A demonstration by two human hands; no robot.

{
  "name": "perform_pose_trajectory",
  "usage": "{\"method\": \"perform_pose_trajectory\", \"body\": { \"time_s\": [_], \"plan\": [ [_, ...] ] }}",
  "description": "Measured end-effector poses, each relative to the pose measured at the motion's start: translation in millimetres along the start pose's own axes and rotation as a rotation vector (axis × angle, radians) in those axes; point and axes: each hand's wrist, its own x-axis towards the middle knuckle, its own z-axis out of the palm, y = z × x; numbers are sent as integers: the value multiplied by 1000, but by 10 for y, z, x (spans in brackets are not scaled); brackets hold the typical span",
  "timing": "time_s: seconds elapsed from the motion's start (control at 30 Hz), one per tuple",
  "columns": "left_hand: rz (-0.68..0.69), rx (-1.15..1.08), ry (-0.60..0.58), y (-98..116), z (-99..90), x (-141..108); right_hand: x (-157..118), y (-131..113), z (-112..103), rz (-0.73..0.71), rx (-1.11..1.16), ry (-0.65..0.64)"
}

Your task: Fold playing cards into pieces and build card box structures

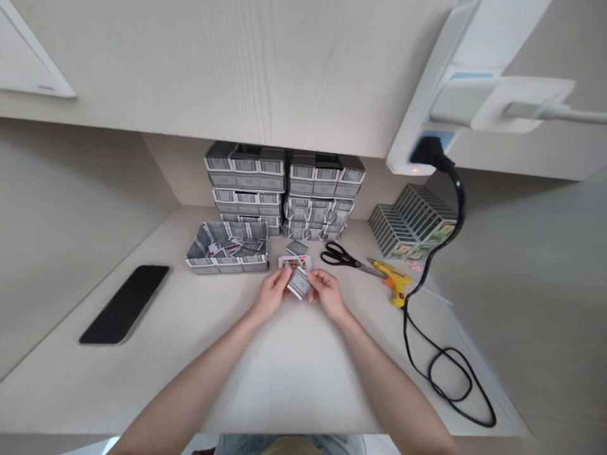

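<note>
Between my two hands is a folded playing card (299, 284) with its grey patterned back showing. My left hand (273, 293) pinches its left side, and my right hand (327, 293) grips the right side. Just beyond my fingers a face-up playing card (302, 260) lies on the desk, partly covered by the held card. Behind that rests another folded grey-backed card (297, 247). To the left stands an open box made of folded cards (231, 265), with several loose folded pieces inside.
Stacked card boxes (249, 180) line the back wall. On the right lie black-handled scissors (341, 254), a yellow glue gun (397, 281) with a looping black cord (455, 379), and stacked packs of cards (415, 218). A phone (126, 304) is at left; a power strip (429, 120) hangs above right.
</note>
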Motion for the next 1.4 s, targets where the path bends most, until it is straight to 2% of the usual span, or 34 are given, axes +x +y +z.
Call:
{"method": "perform_pose_trajectory", "body": {
  "time_s": [0.1, 0.27, 0.47, 0.53, 0.67, 0.73, 0.8, 0.87, 0.97, 1.03, 1.1, 1.23, 1.4],
  "plan": [
    [-12, -58, -7, 47, -21, 6, 14, 4, 9, 39, 28, -1],
    [-3, -23, 0, 55, -49, 26, 1, 15, 23, 25, -50, -89],
    [-56, -43, -113, -6, -41, 37, -36, 7, 37, 27, -76, -194],
    [-10, 56, -56, -24, -29, 32, -53, -13, 36, 34, -70, -211],
    [139, 393, 132, -44, -13, 10, -95, -34, 66, 87, -30, -247],
    [179, 506, 152, -48, -3, -9, -116, -20, 109, 99, -50, -182],
    [182, 548, 154, -50, 19, -36, -133, 10, 161, 63, -119, -55],
    [144, 511, 146, -50, 58, -70, -145, 53, 211, -5, -184, 55],
    [6, 333, 89, -46, 131, -114, -155, 119, 265, -72, -183, 129],
    [-80, 228, 60, -43, 171, -128, -159, 150, 289, -88, -147, 146],
    [-106, 171, 72, -45, 195, -129, -161, 159, 303, -100, -130, 146],
    [-37, 199, 152, -71, 213, -124, -146, 125, 299, -66, -143, 104],
    [-5, 320, 175, -93, 223, -123, -80, 49, 272, 42, -125, 96]
  ]
}}
